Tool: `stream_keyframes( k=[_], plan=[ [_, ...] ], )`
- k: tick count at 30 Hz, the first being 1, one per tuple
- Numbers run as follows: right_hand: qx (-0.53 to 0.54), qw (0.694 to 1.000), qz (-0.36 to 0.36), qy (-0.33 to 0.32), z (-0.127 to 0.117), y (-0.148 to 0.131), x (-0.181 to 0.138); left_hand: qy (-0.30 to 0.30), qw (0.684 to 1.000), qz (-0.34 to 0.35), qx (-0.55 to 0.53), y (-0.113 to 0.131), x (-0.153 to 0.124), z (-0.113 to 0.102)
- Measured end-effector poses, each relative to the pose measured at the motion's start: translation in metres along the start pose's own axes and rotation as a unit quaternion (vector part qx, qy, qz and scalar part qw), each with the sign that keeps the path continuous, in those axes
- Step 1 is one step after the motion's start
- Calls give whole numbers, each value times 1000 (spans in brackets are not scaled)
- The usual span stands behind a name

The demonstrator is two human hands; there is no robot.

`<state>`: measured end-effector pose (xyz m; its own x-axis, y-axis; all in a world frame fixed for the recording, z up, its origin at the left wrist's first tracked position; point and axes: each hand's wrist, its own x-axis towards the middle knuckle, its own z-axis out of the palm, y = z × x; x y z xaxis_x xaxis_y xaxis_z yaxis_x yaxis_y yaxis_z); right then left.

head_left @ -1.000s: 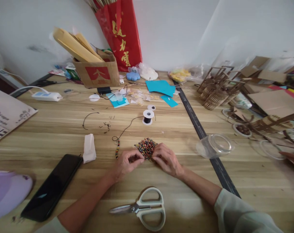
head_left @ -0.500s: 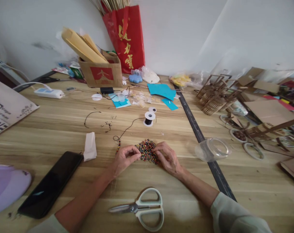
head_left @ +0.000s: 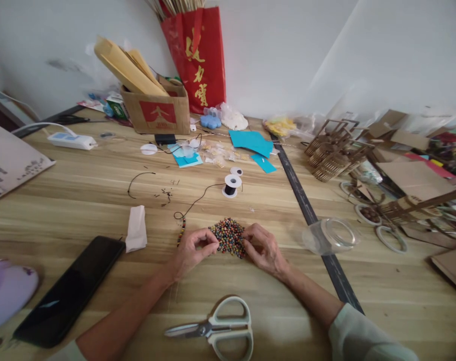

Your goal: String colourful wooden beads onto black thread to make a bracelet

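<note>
A heap of small multicoloured beads [head_left: 230, 235] lies on the table between my hands. At its left edge, my left hand [head_left: 192, 250] is closed in a pinch, thumb against forefinger. A short row of beads strung on black cord [head_left: 181, 230] runs down into this hand; the cord's end at the fingertips is too small to see. My right hand [head_left: 263, 248] touches the heap's right edge with thumb and fingers drawn together, and whatever sits between them is hidden. From the strung beads the cord leads back to a white spool [head_left: 233, 181] wound with black.
Scissors [head_left: 220, 328] lie in front of me. To the left are a black phone [head_left: 71, 291] and a folded white paper [head_left: 136, 228]. A clear plastic jar [head_left: 330, 235] lies on its side at right, near small woven baskets [head_left: 331, 153]. Blue card pieces [head_left: 251, 144] lie farther back.
My right fingertips have shifted slightly right, toward the heap's outer edge. My left hand keeps its pinch in about the same place. The whole view has tilted a little.
</note>
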<state>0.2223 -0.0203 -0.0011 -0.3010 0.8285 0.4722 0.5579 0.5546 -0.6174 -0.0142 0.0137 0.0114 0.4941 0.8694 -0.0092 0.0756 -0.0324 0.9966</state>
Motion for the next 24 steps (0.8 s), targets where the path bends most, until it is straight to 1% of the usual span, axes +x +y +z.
stream_keyframes(
  k=[7,11,18,24],
  plan=[
    [-89,995,-36,-24,-3,4,0,-8,1000,0,16,-2,0,0],
    [-123,989,-61,-45,-3,1,1,-10,999,-16,28,1,0,1],
    [-203,967,-135,-77,-6,2,2,-13,999,-6,31,-2,1,1],
    [-215,955,-176,-107,-7,6,2,-16,999,-3,36,-2,0,1]
  ],
)
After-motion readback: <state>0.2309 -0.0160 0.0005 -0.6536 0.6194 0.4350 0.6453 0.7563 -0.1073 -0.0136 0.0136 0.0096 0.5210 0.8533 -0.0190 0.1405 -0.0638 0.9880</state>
